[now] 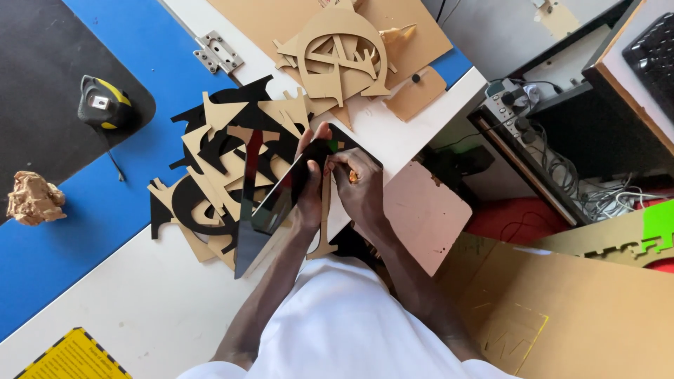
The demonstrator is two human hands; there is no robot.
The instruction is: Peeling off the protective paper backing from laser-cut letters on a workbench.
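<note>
A: What are the hands doing?

B: The left hand (pixel 307 186) is gripping a glossy black sheet (pixel 270 210) by its upper edge, tilting it up off the tabletop (pixel 140 302). The right hand (pixel 358 186) is pinching at that same top corner, fingertips closed tight on it, apparently picking at an edge or a film; I cannot tell which.

A: Where is the sheet sitting?

B: It is hovering just above a heap of cut shapes (pixel 225 168), tan and black, lying at the tabletop's middle.

A: How far along is the work looking?

B: Judging by the heap, many shapes are already cut out. A round tan cutout (pixel 340 56) is resting on a brown board (pixel 281 17) farther back. The sheet in hand is looking whole, so it seems to be at an early stage.

A: Anything else nearby?

B: A tape measure (pixel 102 102) and a crumpled paper ball (pixel 34 198) are lying to the left.
</note>
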